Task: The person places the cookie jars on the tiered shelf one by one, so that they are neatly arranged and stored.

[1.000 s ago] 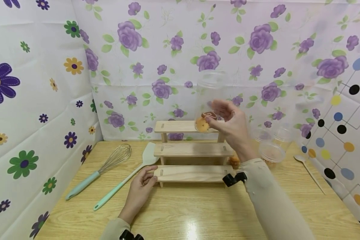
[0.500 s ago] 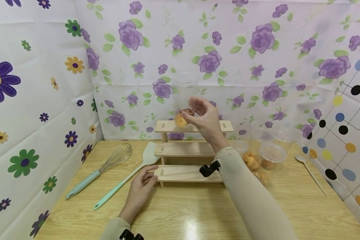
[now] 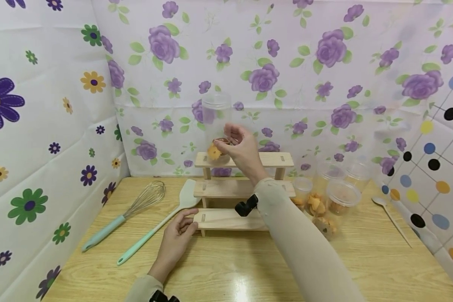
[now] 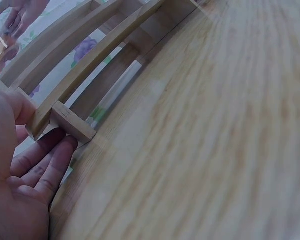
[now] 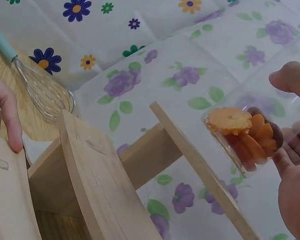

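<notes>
My right hand [image 3: 242, 151] holds a tall clear lidded jar [image 3: 216, 110] upright at the left end of the top step of a three-step wooden display shelf [image 3: 245, 188]. Orange and brown cookies [image 5: 245, 132] lie in the jar's bottom. The right wrist view shows a small gap between the jar's base and the top board. At the shelf's lower left corner, my left hand [image 3: 178, 235] grips the end of the bottom step. Its thumb lies against the board, and its curled fingers [image 4: 55, 165] reach to the support below.
Left of the shelf lie a whisk [image 3: 136, 209] and a mint-handled spatula [image 3: 158, 226]. Several clear jars [image 3: 343, 195] with cookies [image 3: 316, 204] stand to the right, with a spoon [image 3: 392, 220] beyond them. Patterned cloth [image 3: 154, 117] encloses the back and sides.
My right hand has carried the jar leftward to the top step's left end and slightly down. The left hand has stayed on the bottom step.
</notes>
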Demonstrator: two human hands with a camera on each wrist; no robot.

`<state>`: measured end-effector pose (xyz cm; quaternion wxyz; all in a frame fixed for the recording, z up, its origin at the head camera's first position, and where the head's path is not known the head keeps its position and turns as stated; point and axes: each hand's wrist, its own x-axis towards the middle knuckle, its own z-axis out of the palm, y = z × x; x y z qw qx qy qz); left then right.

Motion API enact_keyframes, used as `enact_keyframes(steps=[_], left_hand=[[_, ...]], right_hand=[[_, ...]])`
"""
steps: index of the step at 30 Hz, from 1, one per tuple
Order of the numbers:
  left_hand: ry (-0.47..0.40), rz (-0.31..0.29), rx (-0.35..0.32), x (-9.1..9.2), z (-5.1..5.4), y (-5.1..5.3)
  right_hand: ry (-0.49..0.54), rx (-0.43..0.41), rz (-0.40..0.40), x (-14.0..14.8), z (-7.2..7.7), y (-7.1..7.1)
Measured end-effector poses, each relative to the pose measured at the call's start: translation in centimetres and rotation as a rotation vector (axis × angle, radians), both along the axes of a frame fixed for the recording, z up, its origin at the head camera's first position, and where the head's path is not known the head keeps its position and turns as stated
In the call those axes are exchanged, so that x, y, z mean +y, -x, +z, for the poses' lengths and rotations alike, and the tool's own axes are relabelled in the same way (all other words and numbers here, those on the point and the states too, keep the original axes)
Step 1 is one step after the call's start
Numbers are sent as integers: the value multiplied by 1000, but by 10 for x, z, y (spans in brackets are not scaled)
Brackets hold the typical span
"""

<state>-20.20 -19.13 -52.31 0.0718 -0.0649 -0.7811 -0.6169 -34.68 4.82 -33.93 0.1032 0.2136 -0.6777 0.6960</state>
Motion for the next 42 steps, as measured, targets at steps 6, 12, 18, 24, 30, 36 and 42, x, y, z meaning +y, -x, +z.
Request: enact_keyframes(steps=[6, 12, 18, 24, 30, 36, 42], left_hand=[[6, -3, -3, 1, 0, 0], [10, 2, -2, 2, 0, 0], [22, 3, 1, 3, -1, 0], [20, 5, 11, 3, -2, 0], [23, 0, 15, 2, -2, 0], [25, -1, 30, 1, -1, -1], [14, -4, 26, 0, 0, 0]], right_hand=[[-72, -28, 19, -5, -4, 4], [-89, -54, 30, -3, -13, 5], [-80, -80, 40, -2, -16, 7], [-83, -92, 39, 1, -17, 4], [-91, -38, -15, 8, -14, -2], [-80, 71, -62, 17, -6, -14], [-44, 200, -90, 31, 6, -36]])
